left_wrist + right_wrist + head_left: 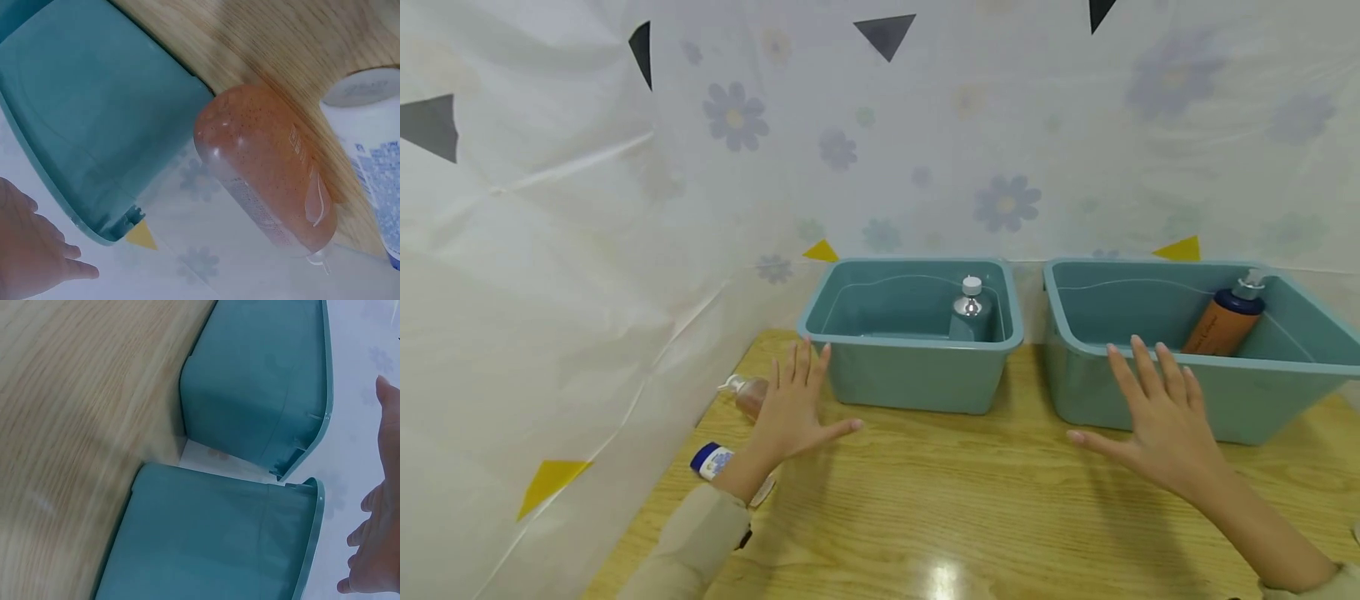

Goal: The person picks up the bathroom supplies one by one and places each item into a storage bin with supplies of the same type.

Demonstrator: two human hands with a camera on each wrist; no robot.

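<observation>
Both hands hover flat over a wooden table [940,517], fingers spread, holding nothing. My left hand [797,404] is above a pinkish pump bottle [748,393] lying on its side, seen close in the left wrist view as the pinkish bottle [269,169]. A white tube with a blue cap [711,460] lies by my left wrist; the left wrist view shows it as the white tube [369,131]. My right hand [1157,412] is in front of the right teal bin [1075,367], which holds an orange pump bottle [1223,321]. The left teal bin [917,379] holds a teal bottle with a silver cap [970,312].
A white floral sheet [587,250] walls the table at the back and left, close behind the bins. The two bins stand side by side with a narrow gap, seen from the side in the right wrist view as the left bin [262,381] and right bin [212,537].
</observation>
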